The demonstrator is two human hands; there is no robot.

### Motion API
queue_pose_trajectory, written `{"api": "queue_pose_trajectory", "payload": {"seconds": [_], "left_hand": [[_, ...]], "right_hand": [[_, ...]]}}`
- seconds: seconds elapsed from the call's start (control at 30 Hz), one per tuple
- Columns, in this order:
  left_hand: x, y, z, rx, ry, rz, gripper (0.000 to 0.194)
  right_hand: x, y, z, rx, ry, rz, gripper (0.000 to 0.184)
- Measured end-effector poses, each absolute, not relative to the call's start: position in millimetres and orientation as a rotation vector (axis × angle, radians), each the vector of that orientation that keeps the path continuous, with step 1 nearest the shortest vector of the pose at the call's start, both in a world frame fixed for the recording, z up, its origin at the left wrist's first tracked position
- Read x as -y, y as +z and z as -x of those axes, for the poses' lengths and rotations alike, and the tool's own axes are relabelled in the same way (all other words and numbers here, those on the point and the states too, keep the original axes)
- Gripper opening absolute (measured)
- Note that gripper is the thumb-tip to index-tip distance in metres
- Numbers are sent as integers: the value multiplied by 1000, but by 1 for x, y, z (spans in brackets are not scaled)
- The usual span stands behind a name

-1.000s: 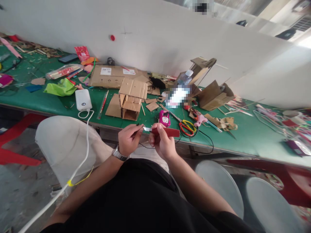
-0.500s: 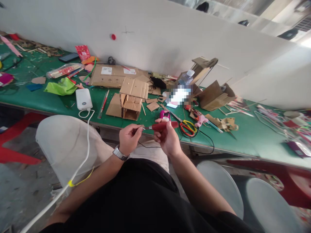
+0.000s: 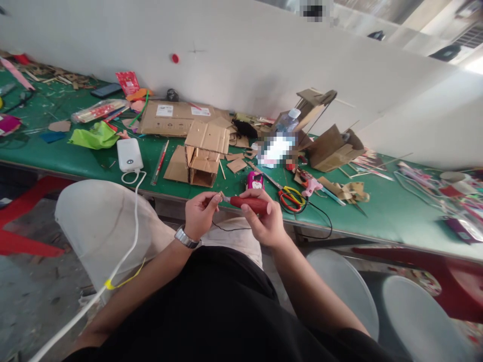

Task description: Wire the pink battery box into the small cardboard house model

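My right hand (image 3: 264,221) is closed round a red-handled knife (image 3: 249,203), its short blade pointing left. My left hand (image 3: 199,213), with a wristwatch, pinches a thin black wire (image 3: 226,229) near its end, right at the blade tip. The wire loops down between my hands above my lap. Both hands hover just in front of the green table's edge (image 3: 75,173). A small cardboard box model (image 3: 204,153) stands on the table just beyond my hands.
On the table lie a white power bank (image 3: 129,154) with a white cable, a pink tape measure (image 3: 255,181), scissors (image 3: 290,197), a pink glue gun (image 3: 311,185), a flat carton (image 3: 173,118), cardboard scraps and a water bottle. White stools stand on both sides.
My right hand has turned the knife in its grip, so the handle now lies rounder and lower. The blade tip has come closer to my left fingers. My left hand has hardly moved.
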State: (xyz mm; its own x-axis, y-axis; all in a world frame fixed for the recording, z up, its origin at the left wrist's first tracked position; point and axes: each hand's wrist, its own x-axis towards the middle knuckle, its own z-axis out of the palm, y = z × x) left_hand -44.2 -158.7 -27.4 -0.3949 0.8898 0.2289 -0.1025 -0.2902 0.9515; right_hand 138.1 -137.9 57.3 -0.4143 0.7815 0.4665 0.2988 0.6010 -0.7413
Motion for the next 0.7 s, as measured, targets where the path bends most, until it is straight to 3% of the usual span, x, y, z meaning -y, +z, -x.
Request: {"api": "queue_pose_trajectory", "payload": {"seconds": [0.7], "left_hand": [[157, -24, 45, -1194, 1752, -976, 35]], "right_hand": [[138, 47, -136, 1923, 691, 853, 26]]}}
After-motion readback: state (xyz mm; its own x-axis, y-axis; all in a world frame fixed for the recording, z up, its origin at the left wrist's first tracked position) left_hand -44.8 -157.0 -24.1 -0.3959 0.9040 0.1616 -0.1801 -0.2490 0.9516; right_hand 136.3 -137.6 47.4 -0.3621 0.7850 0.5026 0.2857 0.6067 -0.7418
